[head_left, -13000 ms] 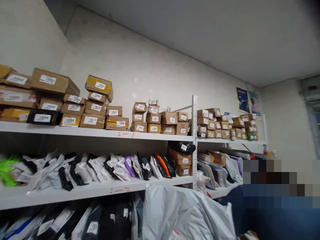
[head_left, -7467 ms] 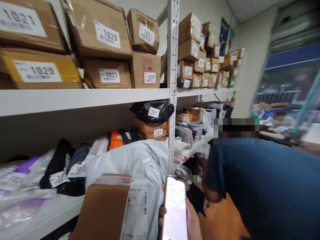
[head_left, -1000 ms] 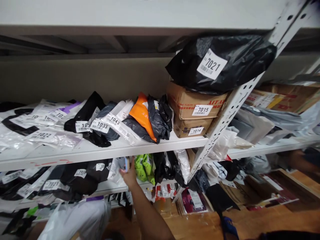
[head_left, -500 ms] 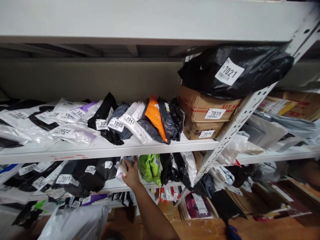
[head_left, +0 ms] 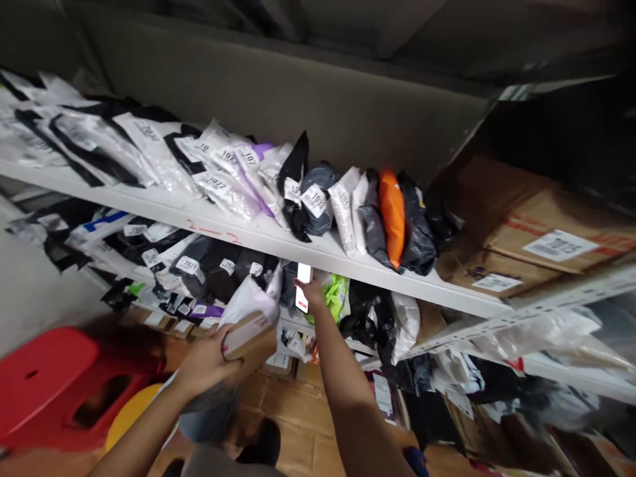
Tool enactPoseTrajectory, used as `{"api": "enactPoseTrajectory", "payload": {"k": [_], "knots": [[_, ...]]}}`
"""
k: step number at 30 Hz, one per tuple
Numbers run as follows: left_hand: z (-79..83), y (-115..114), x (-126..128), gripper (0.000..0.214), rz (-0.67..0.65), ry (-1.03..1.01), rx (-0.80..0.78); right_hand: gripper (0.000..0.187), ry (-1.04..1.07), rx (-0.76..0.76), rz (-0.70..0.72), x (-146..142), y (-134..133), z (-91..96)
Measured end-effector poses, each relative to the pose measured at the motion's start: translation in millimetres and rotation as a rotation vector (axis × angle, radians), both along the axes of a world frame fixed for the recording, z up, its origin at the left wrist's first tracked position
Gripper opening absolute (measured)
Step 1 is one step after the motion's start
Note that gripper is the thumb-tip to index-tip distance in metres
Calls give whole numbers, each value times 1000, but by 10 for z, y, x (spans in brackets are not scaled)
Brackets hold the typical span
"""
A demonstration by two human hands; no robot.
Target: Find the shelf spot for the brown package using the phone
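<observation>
In the head view, my left hand grips a brown cardboard box with a pale label on its top. Just behind the box is a white plastic parcel; whether my left hand also holds it, I cannot tell. My right hand is closed around a phone, its lit screen facing me. The phone is in front of the lower shelf, between dark parcels and a bright green parcel.
The upper shelf carries labelled bagged parcels, an orange one among them. Cardboard boxes are stacked at the right near a perforated metal upright. A red plastic stool and something yellow stand on the floor at left.
My view has tilted down and turned. My left hand with the cardboard box has come into clear view. My right hand has drawn back from the lower-shelf parcels, and its phone screen now shows.
</observation>
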State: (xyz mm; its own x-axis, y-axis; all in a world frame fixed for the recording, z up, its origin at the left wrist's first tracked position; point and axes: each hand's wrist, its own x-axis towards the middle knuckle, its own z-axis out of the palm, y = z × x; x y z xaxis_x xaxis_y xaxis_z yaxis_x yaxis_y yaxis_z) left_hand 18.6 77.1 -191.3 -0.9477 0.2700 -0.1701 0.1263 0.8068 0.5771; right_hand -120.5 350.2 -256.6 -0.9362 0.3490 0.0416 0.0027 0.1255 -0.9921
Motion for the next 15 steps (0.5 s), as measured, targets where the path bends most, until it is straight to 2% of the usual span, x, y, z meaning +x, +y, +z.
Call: {"api": "enactPoseTrajectory", "payload": {"k": [3, 7, 11, 15], "knots": [[-59, 120, -145, 58, 80, 6, 41, 26, -36, 18, 20, 126, 9, -4], [-152, 112, -190, 60, 141, 3, 93, 33, 15, 10, 35, 302, -25, 29], [-206, 119, -205, 62, 145, -5, 110, 37, 6, -9, 93, 469, 28, 55], [-187, 175, -169, 65, 131, 8, 66, 34, -49, 22, 211, 600, 107, 92]]}}
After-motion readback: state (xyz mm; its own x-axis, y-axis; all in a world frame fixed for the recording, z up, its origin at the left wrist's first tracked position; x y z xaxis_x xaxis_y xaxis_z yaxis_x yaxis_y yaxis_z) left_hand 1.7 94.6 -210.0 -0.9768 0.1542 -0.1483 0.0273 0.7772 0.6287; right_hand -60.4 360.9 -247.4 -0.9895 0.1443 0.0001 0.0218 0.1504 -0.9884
